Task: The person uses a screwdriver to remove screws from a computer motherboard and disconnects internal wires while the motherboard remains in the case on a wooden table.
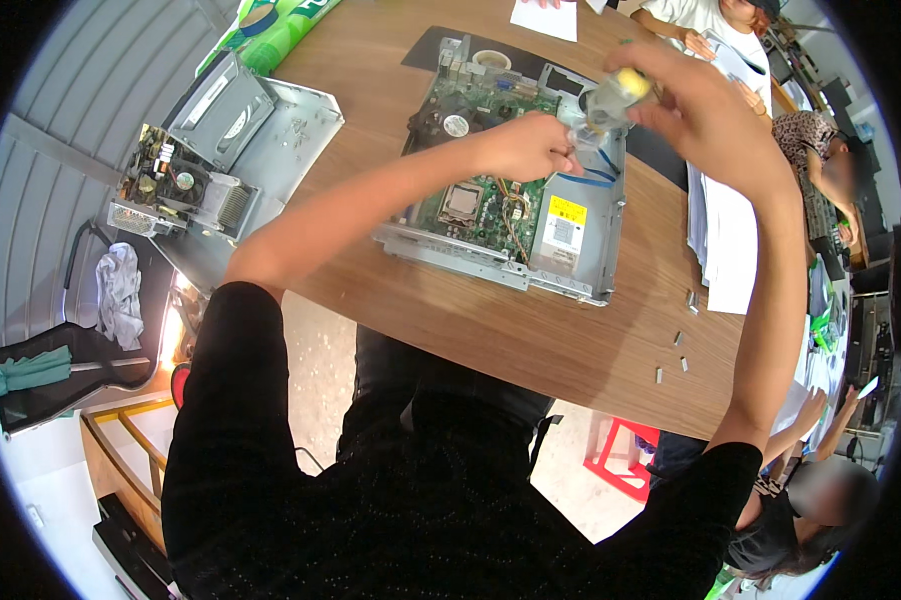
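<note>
Grasped by the right hand (706,128), a clear, yellow-capped tool (607,105) is held over the open computer chassis (601,238); the left hand (529,147) is curled beside the tool's lower end, its grip not discernible. Wooden table (511,330) is exposed between chassis and near edge; papers (731,250) are stacked to the right

And here's the open computer case (610,240), grey metal, lying flat on the wooden surface (471,315), its inside bared to view! Green circuit board (497,205) fills the left side, a square silvery chip (461,203) sitting exposed toward the near edge. Over to the right, a drive (563,235) with a yellow-and-white label, blue cables (586,180) curving just beyond it. And above the far right part, a clear tool (607,106) (exact kind hard to tell), tilted, yellow end uppermost!
</note>
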Demonstrator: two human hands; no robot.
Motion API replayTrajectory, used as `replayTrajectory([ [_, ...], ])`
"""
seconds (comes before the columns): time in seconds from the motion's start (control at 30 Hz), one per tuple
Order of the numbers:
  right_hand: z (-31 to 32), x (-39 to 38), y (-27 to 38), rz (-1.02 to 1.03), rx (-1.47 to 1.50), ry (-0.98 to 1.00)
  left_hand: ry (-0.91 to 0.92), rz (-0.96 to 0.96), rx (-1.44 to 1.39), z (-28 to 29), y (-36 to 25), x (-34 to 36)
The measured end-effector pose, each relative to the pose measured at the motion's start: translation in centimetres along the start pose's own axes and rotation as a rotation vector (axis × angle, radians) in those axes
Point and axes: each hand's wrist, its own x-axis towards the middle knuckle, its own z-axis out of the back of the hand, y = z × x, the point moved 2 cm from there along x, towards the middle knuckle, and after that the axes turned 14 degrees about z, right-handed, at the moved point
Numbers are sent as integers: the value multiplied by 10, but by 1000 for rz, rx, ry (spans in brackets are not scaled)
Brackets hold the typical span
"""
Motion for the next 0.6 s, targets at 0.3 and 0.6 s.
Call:
replayTrajectory([
  [0.3,-4,-6,-6,-28,-27,-41,-5,28,27,1,-10,-5],
  [0.6,-3,-7,4,-112,-26,77,38,80,-1,11,-16,-8],
])
